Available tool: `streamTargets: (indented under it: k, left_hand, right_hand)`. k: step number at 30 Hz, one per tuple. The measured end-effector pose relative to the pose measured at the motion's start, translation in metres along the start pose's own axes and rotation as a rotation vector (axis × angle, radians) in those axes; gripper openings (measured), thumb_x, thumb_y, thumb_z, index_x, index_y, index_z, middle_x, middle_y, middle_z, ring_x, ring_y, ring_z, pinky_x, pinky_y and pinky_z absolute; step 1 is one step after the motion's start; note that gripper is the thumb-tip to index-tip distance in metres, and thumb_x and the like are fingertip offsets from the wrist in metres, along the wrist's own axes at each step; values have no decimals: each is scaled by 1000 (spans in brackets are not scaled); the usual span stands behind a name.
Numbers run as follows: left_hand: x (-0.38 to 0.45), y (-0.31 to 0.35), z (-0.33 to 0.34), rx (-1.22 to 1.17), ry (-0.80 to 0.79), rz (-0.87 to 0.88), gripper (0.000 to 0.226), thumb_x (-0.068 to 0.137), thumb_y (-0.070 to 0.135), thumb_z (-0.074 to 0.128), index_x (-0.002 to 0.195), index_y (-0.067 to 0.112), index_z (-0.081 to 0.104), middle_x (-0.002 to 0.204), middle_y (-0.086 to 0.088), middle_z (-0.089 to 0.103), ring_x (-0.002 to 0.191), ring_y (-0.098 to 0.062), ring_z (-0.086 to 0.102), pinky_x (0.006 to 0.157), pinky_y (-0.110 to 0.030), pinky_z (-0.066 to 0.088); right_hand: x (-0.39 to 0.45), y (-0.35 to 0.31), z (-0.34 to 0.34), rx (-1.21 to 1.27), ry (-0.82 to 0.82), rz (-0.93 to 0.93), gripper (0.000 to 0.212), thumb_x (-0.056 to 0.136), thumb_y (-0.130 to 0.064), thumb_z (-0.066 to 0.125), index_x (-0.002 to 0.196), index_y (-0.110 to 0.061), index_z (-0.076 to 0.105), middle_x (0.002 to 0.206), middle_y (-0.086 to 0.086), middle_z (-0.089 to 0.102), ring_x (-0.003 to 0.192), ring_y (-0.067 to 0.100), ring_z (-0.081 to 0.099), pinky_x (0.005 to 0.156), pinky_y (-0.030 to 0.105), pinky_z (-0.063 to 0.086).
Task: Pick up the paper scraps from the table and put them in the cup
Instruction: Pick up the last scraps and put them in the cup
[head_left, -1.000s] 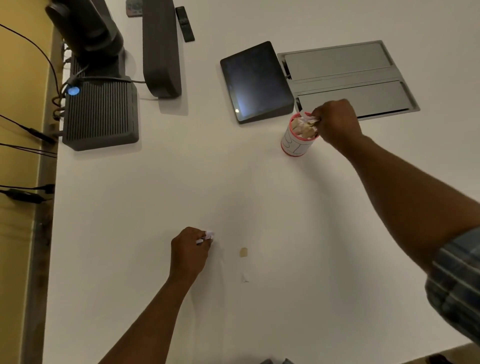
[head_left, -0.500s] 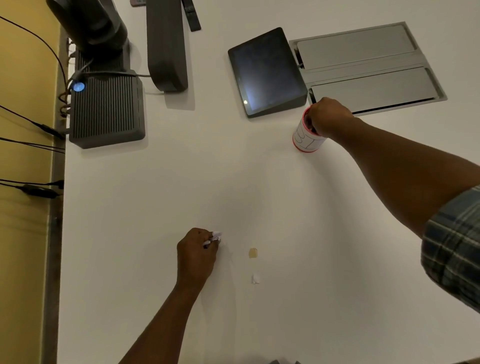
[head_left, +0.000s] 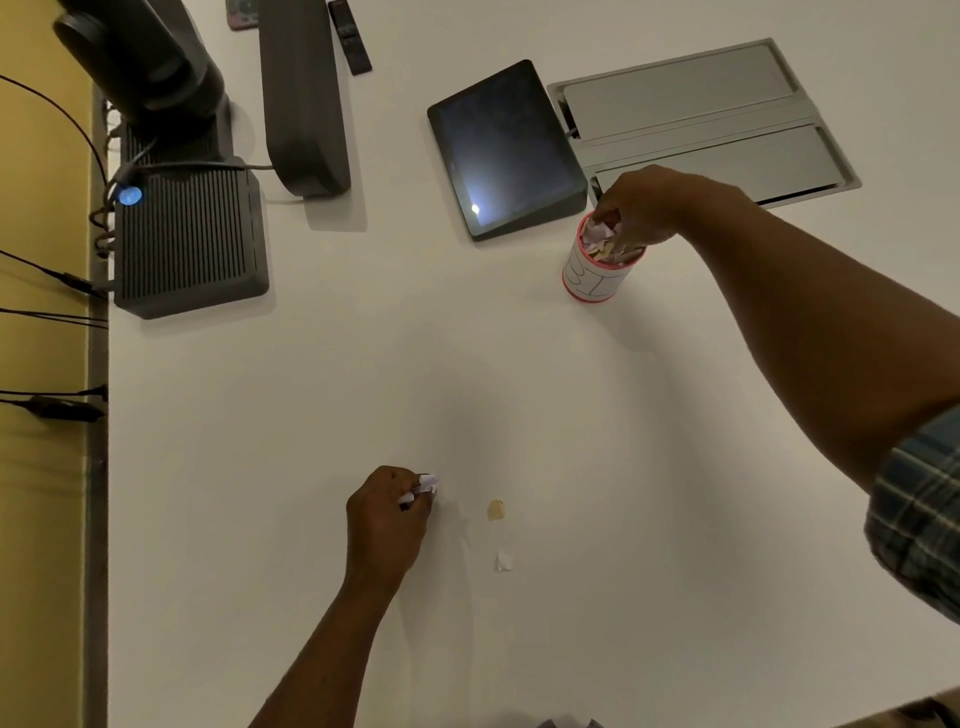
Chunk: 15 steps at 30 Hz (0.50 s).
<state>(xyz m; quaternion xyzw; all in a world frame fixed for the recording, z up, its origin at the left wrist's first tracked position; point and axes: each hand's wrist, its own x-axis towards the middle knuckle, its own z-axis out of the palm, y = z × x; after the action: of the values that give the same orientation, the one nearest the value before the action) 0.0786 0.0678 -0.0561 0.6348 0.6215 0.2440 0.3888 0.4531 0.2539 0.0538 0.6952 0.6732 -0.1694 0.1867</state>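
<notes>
A white cup (head_left: 592, 275) with a red rim stands upright on the white table (head_left: 571, 441), heaped with paper scraps (head_left: 597, 240). My right hand (head_left: 644, 208) hovers over the cup's mouth, fingers pointing down into the scraps; whether it still pinches one I cannot tell. Near the table's front, my left hand (head_left: 387, 512) is closed on white paper scraps (head_left: 427, 484) that stick out by the fingertips. Right of it lie a tan scrap (head_left: 495, 510) and a small white scrap (head_left: 503, 561), both loose on the table.
A dark tablet (head_left: 501, 148) sits just left of and behind the cup, and a grey metal hatch (head_left: 701, 114) lies behind it. At far left stand a ribbed dark box (head_left: 189, 244), a camera (head_left: 140, 57), a dark speaker (head_left: 304, 98) and cables.
My right hand moved from beside the cup's rim to over its mouth, then shifted so the scraps show again. The left hand stays closed on its scraps. The head camera shifted.
</notes>
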Motion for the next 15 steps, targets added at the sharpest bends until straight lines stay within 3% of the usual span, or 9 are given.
streamTargets:
  k: [8,15]
  left_hand:
    - [-3,3,-1,-10,11,6,25,74,-4,72,84,19,74,82,11,67,83,4,63,71,-1,45]
    - [-3,3,-2,19,28,-5,27,74,-4,73,83,21,74,81,14,66,83,3,63,71,-2,45]
  right_hand:
    - [-3,-7,13,-48,48,5,51,84,-21,69,132,-11,53,123,18,60,108,36,59,87,42,51]
    - [2,-17,33,8,110,175,40,83,-13,69,120,-3,60,113,21,61,102,40,60,83,45,52]
